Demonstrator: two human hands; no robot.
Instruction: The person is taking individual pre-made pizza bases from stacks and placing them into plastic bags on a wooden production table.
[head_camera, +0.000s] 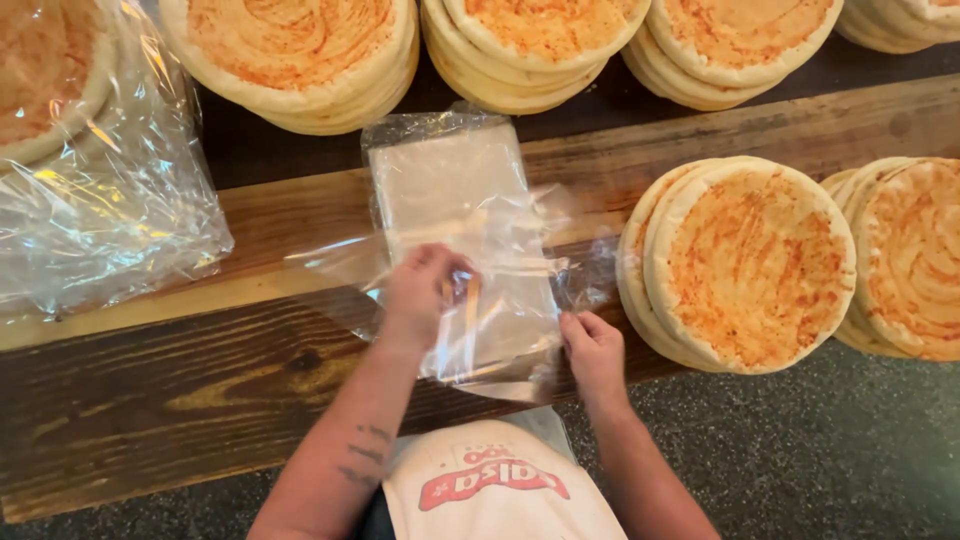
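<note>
Pinching the top sheet of the stack of clear plastic bags (455, 215), your left hand (425, 292) had its fingers curled together over the film near the middle of the stack, with the thin plastic bunched under the fingertips. Your right hand (592, 352) gripped the lower right corner of the same bag, thumb and forefinger pressed together on the edge while the other fingers were folded in. The bags lay flat across a wooden bench (150, 380), their far end reaching toward the dark gap behind the plank. Loose film ballooned out on both sides of the stack. Just to the right of your right hand stood a stack of round flatbreads (750, 265) dusted with red spice, its edge hanging past the bench, and another such stack (915, 260) sat beside it. More stacks of flatbread (300, 55) lined the back. At the far left, a bagged stack of bread (90, 170) rested in crinkled plastic. Your white apron (495, 490) showed at the bottom edge.
</note>
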